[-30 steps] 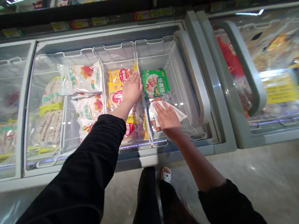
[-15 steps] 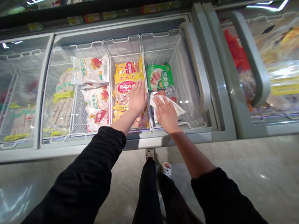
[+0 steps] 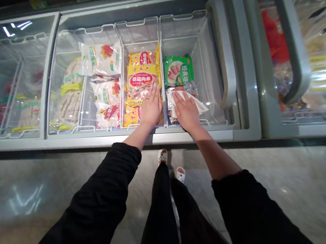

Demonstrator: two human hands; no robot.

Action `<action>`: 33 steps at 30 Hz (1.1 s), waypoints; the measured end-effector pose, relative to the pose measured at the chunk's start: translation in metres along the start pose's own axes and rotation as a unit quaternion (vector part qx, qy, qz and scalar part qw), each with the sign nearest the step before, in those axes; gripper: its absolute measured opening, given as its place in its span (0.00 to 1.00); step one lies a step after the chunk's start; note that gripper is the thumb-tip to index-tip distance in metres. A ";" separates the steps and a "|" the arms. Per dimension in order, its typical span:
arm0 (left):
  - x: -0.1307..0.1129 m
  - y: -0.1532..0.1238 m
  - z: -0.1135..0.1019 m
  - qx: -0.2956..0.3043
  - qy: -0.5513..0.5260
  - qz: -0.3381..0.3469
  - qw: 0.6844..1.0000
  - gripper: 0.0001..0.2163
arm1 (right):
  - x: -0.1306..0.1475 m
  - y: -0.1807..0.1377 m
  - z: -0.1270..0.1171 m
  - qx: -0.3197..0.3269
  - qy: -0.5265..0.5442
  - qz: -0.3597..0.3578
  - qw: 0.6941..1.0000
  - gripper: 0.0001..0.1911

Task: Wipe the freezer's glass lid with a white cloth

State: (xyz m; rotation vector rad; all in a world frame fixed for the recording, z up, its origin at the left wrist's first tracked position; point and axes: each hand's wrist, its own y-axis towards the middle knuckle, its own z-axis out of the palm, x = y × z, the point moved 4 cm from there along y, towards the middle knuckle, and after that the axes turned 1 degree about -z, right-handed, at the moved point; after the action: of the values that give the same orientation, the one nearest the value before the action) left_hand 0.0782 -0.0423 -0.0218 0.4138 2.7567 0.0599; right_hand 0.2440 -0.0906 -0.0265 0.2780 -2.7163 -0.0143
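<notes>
I look down into an open chest freezer with wire baskets. My left hand lies flat, fingers stretched out, on the yellow and red packets in the middle basket. My right hand rests flat on a white cloth, which lies over packets in the right basket. A green packet sits just beyond the cloth. White packets fill the basket to the left of my left hand.
The freezer's sliding lid handle stands to the right of the open bay. A second freezer with a closed glass lid is further right, and closed glass covers the left bay. My feet stand on the shiny floor.
My left hand has slid back toward me along the yellow packets. My right hand with the cloth has also drawn nearer the front rim. The view has tilted down.
</notes>
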 end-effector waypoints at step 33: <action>-0.002 0.000 -0.005 0.000 0.000 -0.015 1.000 0.32 | 0.009 -0.024 -0.001 0.046 0.019 -0.046 0.998 0.40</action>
State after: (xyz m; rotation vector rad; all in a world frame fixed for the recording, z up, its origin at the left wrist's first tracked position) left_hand 0.0785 -0.0432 -0.0160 0.3731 2.7610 0.0527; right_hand 0.2406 -0.1158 -0.0233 0.4262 -2.6684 0.0893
